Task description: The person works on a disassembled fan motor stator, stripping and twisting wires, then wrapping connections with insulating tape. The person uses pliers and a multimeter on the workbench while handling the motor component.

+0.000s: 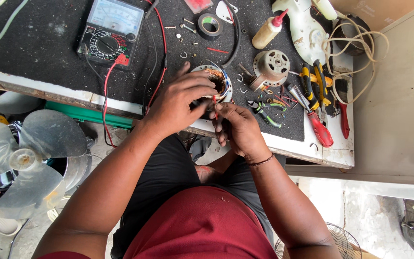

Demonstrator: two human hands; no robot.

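While the left hand [180, 103] lies curled on the round motor coil [215, 82] at the table [322, 154] edge, the right hand [238, 128] pinches a thin red wire [215, 103] just below the coil, nearer the body.

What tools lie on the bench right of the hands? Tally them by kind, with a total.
Pliers, yellow and black handles: 1
Screwdriver, red handle: 1
Small cutters, green handles: 1
Brush, red handle: 1
Total: 4
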